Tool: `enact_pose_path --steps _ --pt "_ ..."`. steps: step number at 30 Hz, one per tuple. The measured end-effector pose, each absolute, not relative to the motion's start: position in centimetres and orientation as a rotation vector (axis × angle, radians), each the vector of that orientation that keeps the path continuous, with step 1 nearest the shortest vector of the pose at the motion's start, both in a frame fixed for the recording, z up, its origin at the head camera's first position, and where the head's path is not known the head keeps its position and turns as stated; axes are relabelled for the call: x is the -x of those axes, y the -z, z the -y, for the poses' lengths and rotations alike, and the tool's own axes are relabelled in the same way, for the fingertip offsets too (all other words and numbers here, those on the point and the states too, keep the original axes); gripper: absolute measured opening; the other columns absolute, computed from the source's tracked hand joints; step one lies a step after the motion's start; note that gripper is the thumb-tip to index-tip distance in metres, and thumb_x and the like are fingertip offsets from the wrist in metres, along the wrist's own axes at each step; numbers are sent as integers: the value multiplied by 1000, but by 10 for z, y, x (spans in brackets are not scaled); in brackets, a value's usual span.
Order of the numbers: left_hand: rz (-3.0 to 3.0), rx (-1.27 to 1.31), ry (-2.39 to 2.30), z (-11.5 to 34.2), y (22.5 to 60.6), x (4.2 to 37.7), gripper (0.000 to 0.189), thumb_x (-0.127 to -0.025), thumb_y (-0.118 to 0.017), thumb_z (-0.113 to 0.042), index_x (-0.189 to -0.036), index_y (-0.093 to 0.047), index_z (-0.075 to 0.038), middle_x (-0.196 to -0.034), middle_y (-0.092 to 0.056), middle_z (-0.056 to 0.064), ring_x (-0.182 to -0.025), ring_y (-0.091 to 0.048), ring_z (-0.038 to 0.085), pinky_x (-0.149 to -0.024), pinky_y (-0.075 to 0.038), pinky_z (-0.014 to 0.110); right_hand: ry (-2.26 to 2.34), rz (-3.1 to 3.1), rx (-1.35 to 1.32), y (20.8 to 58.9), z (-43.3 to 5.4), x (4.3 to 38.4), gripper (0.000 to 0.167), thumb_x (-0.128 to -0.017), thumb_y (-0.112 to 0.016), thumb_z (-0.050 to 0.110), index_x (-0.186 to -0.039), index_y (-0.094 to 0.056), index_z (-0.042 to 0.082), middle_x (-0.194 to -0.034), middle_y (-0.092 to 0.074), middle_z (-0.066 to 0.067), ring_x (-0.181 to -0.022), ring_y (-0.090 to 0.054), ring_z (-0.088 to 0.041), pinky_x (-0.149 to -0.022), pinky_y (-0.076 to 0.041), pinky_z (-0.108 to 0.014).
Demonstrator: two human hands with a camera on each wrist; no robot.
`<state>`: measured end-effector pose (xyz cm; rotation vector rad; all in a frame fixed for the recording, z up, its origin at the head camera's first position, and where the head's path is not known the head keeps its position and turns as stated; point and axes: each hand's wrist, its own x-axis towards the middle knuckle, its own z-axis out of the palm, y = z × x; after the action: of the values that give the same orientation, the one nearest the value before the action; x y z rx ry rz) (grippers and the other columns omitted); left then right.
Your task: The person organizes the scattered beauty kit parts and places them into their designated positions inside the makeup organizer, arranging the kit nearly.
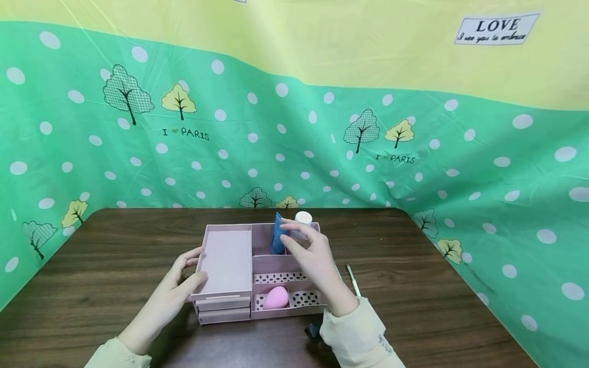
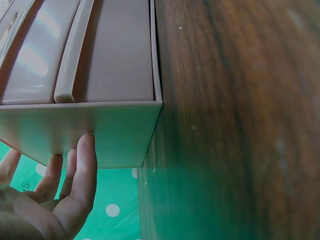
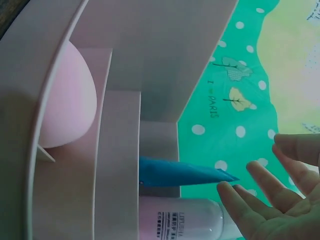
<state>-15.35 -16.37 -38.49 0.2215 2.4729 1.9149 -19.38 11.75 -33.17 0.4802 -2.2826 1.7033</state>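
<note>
A pink desktop organizer (image 1: 227, 260) stands on the table, with drawers on its left half and compartments on its right. My left hand (image 1: 177, 286) touches the organizer's left side, fingertips against the wall in the left wrist view. A blue squeeze tube (image 1: 277, 237) stands upright in the back compartment. Around its top end is my right hand (image 1: 315, 258), fingers spread; the right wrist view shows the fingertips just beyond the tube's flat end (image 3: 225, 176). Beside the tube stands a clear, white-capped bottle (image 3: 182, 218). A pink makeup sponge (image 1: 276, 297) sits in a front compartment.
On the dark wooden table (image 1: 124, 266), a slim light-handled brush (image 1: 353, 278) lies right of the organizer. A black object (image 1: 313, 332) lies by the right sleeve, partly hidden. Behind the table hangs a green and yellow dotted cloth (image 1: 276, 128).
</note>
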Motion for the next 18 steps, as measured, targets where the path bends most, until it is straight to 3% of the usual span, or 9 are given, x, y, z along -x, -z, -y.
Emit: enact_pose_path --steps 6,10,13,18 --pt "-2466 -211 -1918 164 386 153 54 -101 -53 -17 -151 -32 -15 -142 -37 22 -89 -61 9 -71 -56 30 -1749 2239 -496 325 -122 187 25 -92 -68 5 -116 -68 -2 -130 -66 -11 -124 -60 -25 -103 -48 -43" --pt "-2468 -210 -1916 165 386 154 54 -101 -53 -17 -151 -32 -15 -142 -37 22 -89 -61 9 -71 -56 30 -1742 2211 -510 318 -126 182 23 -92 -68 6 -113 -69 -3 -123 -68 -15 -119 -62 -25 -98 -52 -30" --pt "-2470 -208 -1913 165 385 154 54 -101 -53 -18 -151 -32 -15 -143 -37 22 -89 -61 9 -71 -56 30 -1703 2220 -502 314 -128 179 21 -92 -67 7 -112 -70 0 -119 -70 -14 -108 -67 -22 -89 -53 -22" --pt "-2458 -210 -1915 164 386 154 55 -101 -53 -17 -151 -31 -14 -143 -36 23 -90 -61 9 -72 -56 30 -1692 2227 -479 306 -131 171 19 -92 -68 10 -111 -72 6 -115 -71 -10 -90 -68 -10 -80 -53 -22"
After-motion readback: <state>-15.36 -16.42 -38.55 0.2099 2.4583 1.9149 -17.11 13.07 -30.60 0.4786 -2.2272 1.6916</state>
